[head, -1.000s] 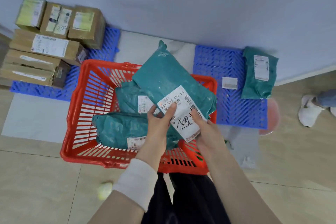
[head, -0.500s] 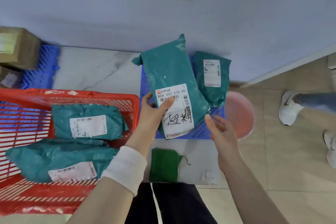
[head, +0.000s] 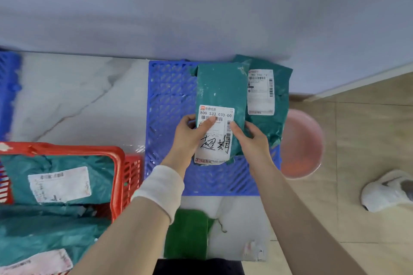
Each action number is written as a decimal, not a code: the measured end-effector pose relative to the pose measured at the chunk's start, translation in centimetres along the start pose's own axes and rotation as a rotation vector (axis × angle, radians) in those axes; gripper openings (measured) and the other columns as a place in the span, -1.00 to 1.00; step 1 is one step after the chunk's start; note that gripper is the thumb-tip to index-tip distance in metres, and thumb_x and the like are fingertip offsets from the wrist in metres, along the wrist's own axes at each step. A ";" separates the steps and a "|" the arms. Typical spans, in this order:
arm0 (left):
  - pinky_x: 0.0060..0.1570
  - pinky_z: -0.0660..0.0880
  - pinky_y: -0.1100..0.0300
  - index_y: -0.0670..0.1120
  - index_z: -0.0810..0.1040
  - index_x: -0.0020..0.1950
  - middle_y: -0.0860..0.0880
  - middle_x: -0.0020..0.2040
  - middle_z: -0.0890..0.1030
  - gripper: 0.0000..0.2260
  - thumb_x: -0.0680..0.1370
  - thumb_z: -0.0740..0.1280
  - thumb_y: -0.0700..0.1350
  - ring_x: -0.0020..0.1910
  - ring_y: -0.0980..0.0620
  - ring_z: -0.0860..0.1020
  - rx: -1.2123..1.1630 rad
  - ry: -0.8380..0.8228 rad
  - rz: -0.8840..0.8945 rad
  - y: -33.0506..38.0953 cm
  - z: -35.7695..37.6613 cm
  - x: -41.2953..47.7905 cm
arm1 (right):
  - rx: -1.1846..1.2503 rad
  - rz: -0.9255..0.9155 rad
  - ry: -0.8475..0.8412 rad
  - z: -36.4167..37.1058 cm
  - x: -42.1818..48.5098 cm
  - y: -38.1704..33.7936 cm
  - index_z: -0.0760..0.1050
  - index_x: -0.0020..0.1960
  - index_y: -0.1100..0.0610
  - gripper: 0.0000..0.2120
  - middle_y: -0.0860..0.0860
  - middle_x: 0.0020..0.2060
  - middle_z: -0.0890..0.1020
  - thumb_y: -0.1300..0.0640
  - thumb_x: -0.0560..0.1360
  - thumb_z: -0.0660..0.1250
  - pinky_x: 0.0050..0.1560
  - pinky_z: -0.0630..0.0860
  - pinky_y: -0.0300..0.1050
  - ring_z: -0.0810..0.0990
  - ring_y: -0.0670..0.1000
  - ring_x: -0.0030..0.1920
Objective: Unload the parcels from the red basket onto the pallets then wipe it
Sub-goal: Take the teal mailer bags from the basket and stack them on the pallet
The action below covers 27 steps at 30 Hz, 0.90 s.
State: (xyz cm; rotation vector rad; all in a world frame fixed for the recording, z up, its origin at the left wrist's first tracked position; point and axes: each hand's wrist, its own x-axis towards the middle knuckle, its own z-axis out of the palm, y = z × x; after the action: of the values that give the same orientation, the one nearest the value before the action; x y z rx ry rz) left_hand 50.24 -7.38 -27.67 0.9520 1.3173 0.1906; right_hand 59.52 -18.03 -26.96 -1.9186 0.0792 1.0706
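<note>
A teal parcel with a white handwritten label (head: 220, 96) lies flat on the blue pallet (head: 169, 100). My left hand (head: 190, 134) grips its near left edge, thumb on the label. My right hand (head: 252, 138) holds its near right edge. Beside it on the right, partly under it, lies a second teal parcel (head: 272, 105). The red basket (head: 120, 163) sits at the lower left, with two teal parcels (head: 60, 178) (head: 44, 236) inside.
A folded green cloth (head: 187, 234) lies on the white floor strip near my body. A pink basin (head: 301, 145) stands right of the pallet. Someone's white shoe (head: 386, 190) is at the far right. Another blue pallet's edge (head: 9, 87) shows far left. The wall rises just behind.
The labelled parcel went from the basket over to the right pallet and now lies on it. My right hand, free half a second ago, has taken its right edge again.
</note>
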 end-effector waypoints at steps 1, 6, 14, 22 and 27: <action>-0.34 0.53 0.37 -0.10 0.48 0.00 0.02 -0.15 0.63 -0.74 0.40 0.47 -0.08 -0.28 0.18 0.61 0.011 -0.003 -0.001 -0.2 0.5 1.2 | -0.051 -0.012 0.018 0.1 1.3 0.1 0.56 0.06 -0.04 -0.73 -0.10 0.01 0.65 -0.09 0.40 0.40 0.02 0.56 -0.13 0.62 -0.12 0.00; -0.15 0.56 0.23 -0.05 0.53 -0.06 0.05 -0.16 0.65 -0.82 0.43 0.43 0.00 -0.20 0.09 0.63 0.045 -0.015 -0.022 -0.9 2.3 5.3 | -0.341 -0.167 0.132 0.2 5.9 0.0 0.57 0.10 -0.02 -0.64 -0.02 0.00 0.62 -0.19 0.41 0.33 0.21 0.36 -0.06 0.38 0.09 0.23; -0.42 0.47 0.43 -0.11 0.52 -0.02 0.08 -0.20 0.63 -0.76 0.43 0.44 -0.02 -0.28 0.20 0.60 0.124 0.033 0.044 -0.2 4.1 8.6 | -0.427 -0.143 0.168 0.4 9.9 -0.4 0.54 0.17 0.11 -0.50 0.13 0.12 0.56 -0.24 0.41 0.30 0.30 0.32 0.07 0.22 0.06 0.29; -0.12 0.47 0.32 -0.11 0.32 0.36 -0.01 0.18 0.54 -0.43 0.43 0.42 0.04 0.05 0.08 0.54 0.191 0.096 0.074 0.5 4.2 6.8 | -0.433 -0.162 0.146 0.2 7.8 -1.3 0.33 0.38 0.00 -0.38 0.02 0.26 0.48 -0.22 0.40 0.32 0.37 0.25 0.03 0.18 0.05 0.35; 0.29 0.33 0.14 -0.15 0.26 0.41 -0.07 0.38 0.38 -0.43 0.48 0.37 -0.03 0.33 0.01 0.38 0.252 0.085 0.153 1.4 1.8 1.4 | -0.457 -0.329 0.288 0.5 1.3 -1.5 0.32 0.38 0.07 -0.38 0.01 0.33 0.41 -0.16 0.41 0.36 0.36 0.17 -0.04 0.18 0.06 0.37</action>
State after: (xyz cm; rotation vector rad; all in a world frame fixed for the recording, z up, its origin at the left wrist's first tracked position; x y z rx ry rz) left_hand 52.73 -6.49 -27.88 1.2714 1.3682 0.1868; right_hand 60.70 -16.25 -26.98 -2.3828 -0.3372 0.6195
